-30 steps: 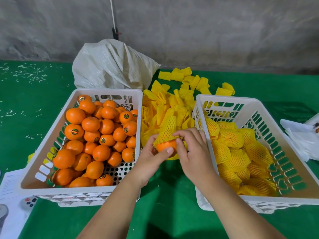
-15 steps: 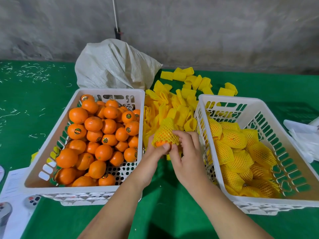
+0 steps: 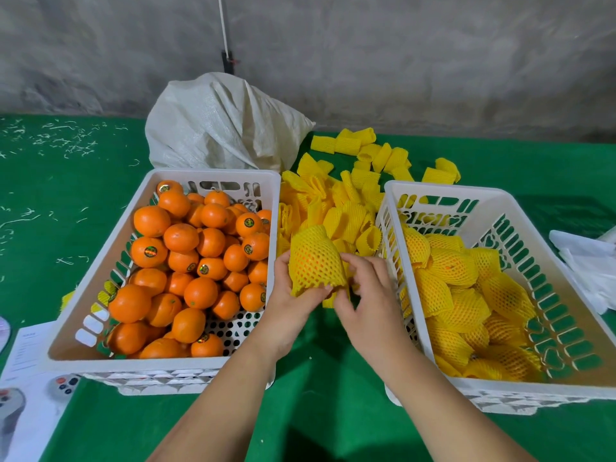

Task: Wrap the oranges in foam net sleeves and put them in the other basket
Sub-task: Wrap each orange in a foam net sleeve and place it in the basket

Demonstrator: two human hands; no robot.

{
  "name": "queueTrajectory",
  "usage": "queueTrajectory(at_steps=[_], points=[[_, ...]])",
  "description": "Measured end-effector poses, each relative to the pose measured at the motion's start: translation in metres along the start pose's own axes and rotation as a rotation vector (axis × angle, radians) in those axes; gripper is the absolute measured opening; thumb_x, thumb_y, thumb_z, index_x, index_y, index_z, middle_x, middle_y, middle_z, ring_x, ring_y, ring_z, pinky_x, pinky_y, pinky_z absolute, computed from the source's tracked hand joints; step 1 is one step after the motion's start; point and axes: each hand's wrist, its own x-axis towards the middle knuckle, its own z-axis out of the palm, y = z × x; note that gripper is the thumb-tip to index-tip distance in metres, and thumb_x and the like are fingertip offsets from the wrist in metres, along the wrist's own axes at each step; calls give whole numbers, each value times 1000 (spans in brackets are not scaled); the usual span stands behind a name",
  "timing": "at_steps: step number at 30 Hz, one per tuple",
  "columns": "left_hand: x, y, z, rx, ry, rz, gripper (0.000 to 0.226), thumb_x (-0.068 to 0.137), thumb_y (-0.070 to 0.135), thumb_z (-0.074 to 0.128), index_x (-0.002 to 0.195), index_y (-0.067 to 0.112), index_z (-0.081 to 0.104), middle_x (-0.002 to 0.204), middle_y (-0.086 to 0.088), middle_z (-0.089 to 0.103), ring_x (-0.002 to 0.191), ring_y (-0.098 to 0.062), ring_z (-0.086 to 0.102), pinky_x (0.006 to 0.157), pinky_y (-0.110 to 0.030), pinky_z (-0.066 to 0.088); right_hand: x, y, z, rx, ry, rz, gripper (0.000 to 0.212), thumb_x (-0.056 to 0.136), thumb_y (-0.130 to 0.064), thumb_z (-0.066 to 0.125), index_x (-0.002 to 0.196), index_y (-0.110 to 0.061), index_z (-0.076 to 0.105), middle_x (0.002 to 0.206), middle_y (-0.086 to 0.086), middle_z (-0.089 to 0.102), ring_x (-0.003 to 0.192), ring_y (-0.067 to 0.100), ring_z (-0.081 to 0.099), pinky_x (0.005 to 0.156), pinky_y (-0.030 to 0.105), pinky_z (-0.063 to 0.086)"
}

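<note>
Nearest, at 6 o'clock: two bare forearms rising over the green table (image 3: 333,405). At 8 o'clock, printed paper sheets (image 3: 30,378) at the table's edge.

Centre: left hand (image 3: 293,305) cupped under and around a sleeved orange (image 3: 315,261), thumb and fingers curled on its lower rim. Right hand (image 3: 370,301) just beside, at 3 o'clock of the fruit, fingertips touching the sleeve's lower edge; whether pinching the net or merely touching, cannot tell. Yellow foam net drawn over the whole fruit, orange skin glimpsed through the mesh. Held in the gap between the two baskets, above the table.

At 9 o'clock of the hands: left basket (image 3: 213,176), white, piled with bare oranges (image 3: 181,238), many bearing round stickers. At 3 o'clock: right basket (image 3: 443,191), white, holding wrapped oranges (image 3: 446,291) heaped toward its near and left sides.

Further, at 12 o'clock: loose sleeves (image 3: 350,201) strewn between and beyond the baskets. At 11 o'clock, a crumpled white sack (image 3: 223,125) against the grey wall (image 3: 433,61). Far right at 3 o'clock, white plastic (image 3: 586,258) lying on the table.
</note>
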Motion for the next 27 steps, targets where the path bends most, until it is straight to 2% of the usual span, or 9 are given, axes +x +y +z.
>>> queueTrajectory(at_steps=[4,8,13,15,17,19,21,24,27], points=[[0,0,1,45,-2,36,80,81,30,81,149,29,39,133,1,67,128,-25,63,104,-44,55,-2,4,-1,83,103,-70,24,97,-10,60,119,-10,69,101,-10,51,85,0,51,75,19,43],[2,2,-2,53,4,70,67,93,27,75,150,15,43,142,-14,61,133,-35,59,112,-61,46,-15,1,6,68,144,-177,18,95,-10,61,111,-6,70,99,-8,52,85,0,52,76,8,40],[-2,4,8,168,124,140,77,78,39,71,146,19,41,124,12,66,114,0,65,90,-17,54,-16,-2,1,252,-11,30,6,90,-18,65,95,-20,68,92,-17,59,89,6,60,77,16,44],[-4,3,10,237,127,189,77,81,32,71,147,13,36,129,9,58,112,8,61,88,-12,50,-8,-9,-2,511,65,267,27,84,-45,63,106,-29,64,97,-16,64,95,6,65,81,22,50],[-5,2,8,308,93,210,81,83,17,72,152,13,29,142,11,48,116,13,55,92,-11,47,3,-14,3,748,-32,516,76,69,-65,72,135,-33,50,120,-15,63,107,3,65,95,33,56],[-6,-2,5,389,22,217,99,86,5,78,162,11,16,150,38,38,126,22,45,97,-3,41,6,-21,11,771,-196,623,106,64,-55,85,152,-44,27,143,-12,50,125,9,56,107,42,50],[-9,-6,1,442,-60,202,109,90,1,79,166,18,2,144,54,32,134,23,38,102,-2,39,6,-17,20,666,-190,635,109,74,-34,88,156,-46,18,148,-10,43,131,14,47,110,41,45],[-14,0,1,428,-204,104,115,92,10,78,165,37,-6,152,46,34,146,5,38,119,-27,40,5,-2,21,691,-78,685,103,74,-26,87,155,-43,25,142,-6,50,129,19,53,110,47,48],[-23,8,1,384,-302,61,109,95,12,76,165,37,-4,160,29,38,149,-4,38,122,-35,35,8,8,14,622,-18,665,97,67,-30,82,148,-46,31,133,-7,54,122,20,58,102,49,54]])
